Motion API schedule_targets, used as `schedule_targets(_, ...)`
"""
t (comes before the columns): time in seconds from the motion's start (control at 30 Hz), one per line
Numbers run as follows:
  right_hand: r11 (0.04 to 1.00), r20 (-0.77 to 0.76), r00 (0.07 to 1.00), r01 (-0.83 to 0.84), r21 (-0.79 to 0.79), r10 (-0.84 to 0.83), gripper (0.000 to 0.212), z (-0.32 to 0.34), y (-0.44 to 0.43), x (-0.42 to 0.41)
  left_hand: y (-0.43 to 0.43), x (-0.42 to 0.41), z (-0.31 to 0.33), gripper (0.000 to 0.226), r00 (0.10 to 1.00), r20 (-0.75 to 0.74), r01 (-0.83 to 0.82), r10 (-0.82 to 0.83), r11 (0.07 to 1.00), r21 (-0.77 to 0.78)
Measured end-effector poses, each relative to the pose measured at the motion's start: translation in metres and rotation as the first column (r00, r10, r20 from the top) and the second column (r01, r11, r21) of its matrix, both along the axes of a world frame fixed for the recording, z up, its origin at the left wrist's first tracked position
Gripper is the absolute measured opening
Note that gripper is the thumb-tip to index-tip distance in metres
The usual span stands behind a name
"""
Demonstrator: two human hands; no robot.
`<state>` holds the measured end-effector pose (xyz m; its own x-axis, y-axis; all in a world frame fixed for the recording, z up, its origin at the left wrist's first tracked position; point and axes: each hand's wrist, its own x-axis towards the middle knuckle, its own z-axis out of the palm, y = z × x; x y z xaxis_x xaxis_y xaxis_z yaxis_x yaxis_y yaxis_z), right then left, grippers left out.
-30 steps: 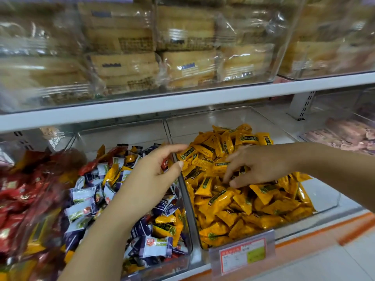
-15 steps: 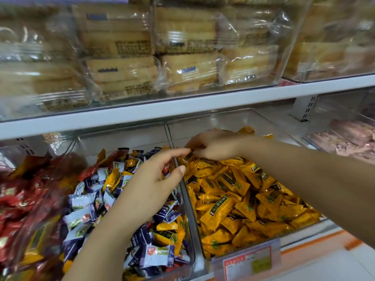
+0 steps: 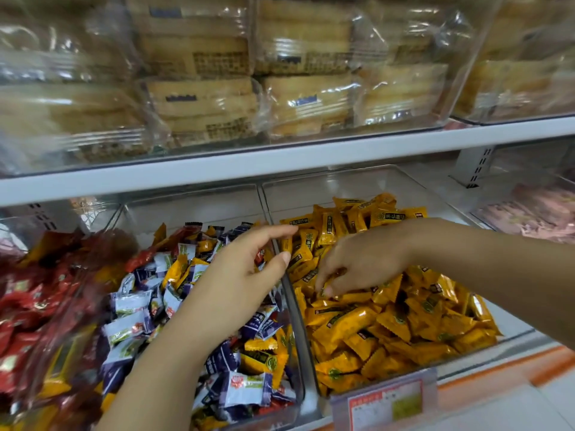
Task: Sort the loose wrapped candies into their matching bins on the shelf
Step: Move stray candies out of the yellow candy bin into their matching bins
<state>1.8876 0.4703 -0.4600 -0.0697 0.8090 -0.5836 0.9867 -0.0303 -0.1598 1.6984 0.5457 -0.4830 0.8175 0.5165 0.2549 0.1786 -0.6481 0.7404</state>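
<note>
Two clear bins sit side by side on the lower shelf. The right bin (image 3: 357, 181) is heaped with yellow wrapped candies (image 3: 395, 331). The middle bin (image 3: 193, 203) holds a mix of blue-and-white candies (image 3: 130, 303), yellow ones (image 3: 261, 359) and a few red ones. My left hand (image 3: 245, 275) hovers over the divider between the two bins, fingers spread and holding nothing. My right hand (image 3: 364, 262) reaches down into the yellow pile, fingertips pinched among the candies near the bin's left side; whether it grips one I cannot tell.
A bin of red wrapped candies (image 3: 34, 306) stands at the left. A bin of pinkish packets (image 3: 535, 213) is at the far right. Above, a shelf board (image 3: 280, 163) carries bagged biscuits (image 3: 202, 98). A price tag (image 3: 385, 402) clips to the right bin's front.
My right hand has drawn back from the rear of the yellow bin and dropped to the pile near its left side. The left hand has stayed almost still over the divider.
</note>
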Motion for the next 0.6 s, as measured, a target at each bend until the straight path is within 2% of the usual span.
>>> schedule_targets(0.2,0.998,-0.022,0.999,0.03,0.055,-0.029,0.038,0.004,-0.027,0.01,-0.001,-0.001,-0.001,0.033,1.0,-0.002,-0.004,0.004,1.0,0.015)
schedule_targets(0.33,0.994,0.0,0.999,0.042,0.097,-0.043,0.051,0.003,-0.031,0.008,-0.002,-0.001,-0.001,0.033,1.0,-0.003,-0.009,0.009,1.0,0.027)
schedule_targets(0.43,0.982,-0.076,0.985,0.164,0.093,-0.157,0.039,0.009,-0.024,0.007,-0.004,-0.001,0.0,0.033,1.0,0.002,-0.012,0.012,1.0,0.028)
schedule_targets(0.6,0.974,0.04,0.973,0.227,0.014,-0.227,0.042,-0.001,0.003,-0.002,-0.007,0.0,0.004,0.033,1.0,-0.001,-0.006,0.006,1.0,0.0)
